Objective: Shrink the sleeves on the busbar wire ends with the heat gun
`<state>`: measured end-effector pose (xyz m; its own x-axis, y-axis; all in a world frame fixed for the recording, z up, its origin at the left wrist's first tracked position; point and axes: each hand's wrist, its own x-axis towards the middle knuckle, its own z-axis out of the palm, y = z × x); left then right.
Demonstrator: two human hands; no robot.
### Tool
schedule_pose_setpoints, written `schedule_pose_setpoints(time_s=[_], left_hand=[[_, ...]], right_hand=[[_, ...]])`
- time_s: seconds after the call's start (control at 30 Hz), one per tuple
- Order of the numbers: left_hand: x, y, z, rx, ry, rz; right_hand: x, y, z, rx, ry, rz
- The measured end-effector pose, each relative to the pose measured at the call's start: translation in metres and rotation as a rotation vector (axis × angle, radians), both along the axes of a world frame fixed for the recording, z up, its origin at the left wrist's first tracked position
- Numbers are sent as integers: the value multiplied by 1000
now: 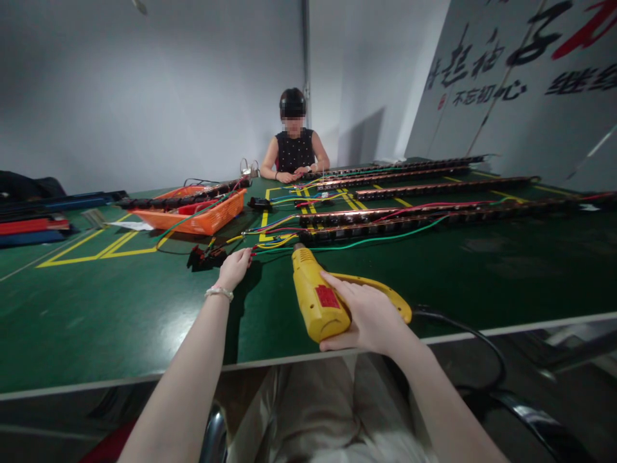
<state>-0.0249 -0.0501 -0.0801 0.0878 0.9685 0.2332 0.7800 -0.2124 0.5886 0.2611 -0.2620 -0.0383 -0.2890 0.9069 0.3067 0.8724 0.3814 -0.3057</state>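
Note:
My right hand (pixel 369 315) is wrapped round a yellow heat gun (pixel 315 299) with a red label, its nozzle pointing away from me toward the wires. Held in the closed fingers of my left hand (pixel 235 269) is the end of a green wire (pixel 376 243), with a bit of red at the fingertips. This wire runs right along a long dark strip with copper edges (pixel 366 226). Just left of my left hand sits a black connector part (pixel 206 258). Yellow wires (pixel 277 242) lie between that part and the strip.
An orange basket (pixel 207 218) holding dark strips stands at the left back. More long strips (pixel 448 187) lie across the green table (pixel 120 321). Opposite me sits a person (pixel 295 151) with hands on the table. A black cord (pixel 463 326) trails off the front edge at right.

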Motion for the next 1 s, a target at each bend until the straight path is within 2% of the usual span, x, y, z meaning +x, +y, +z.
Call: schedule_pose_setpoints(time_s=[0.23, 0.6, 0.83, 1.0], left_hand=[[4, -5, 6, -11, 45, -3], [8, -11, 12, -51, 79, 31], [8, -12, 13, -52, 100, 46], [6, -9, 11, -52, 101, 39]], right_hand=[[23, -14, 0, 26, -54, -169], [17, -18, -4, 108, -125, -206], [-16, -22, -8, 108, -125, -285], [-54, -23, -4, 60, -116, -227]])
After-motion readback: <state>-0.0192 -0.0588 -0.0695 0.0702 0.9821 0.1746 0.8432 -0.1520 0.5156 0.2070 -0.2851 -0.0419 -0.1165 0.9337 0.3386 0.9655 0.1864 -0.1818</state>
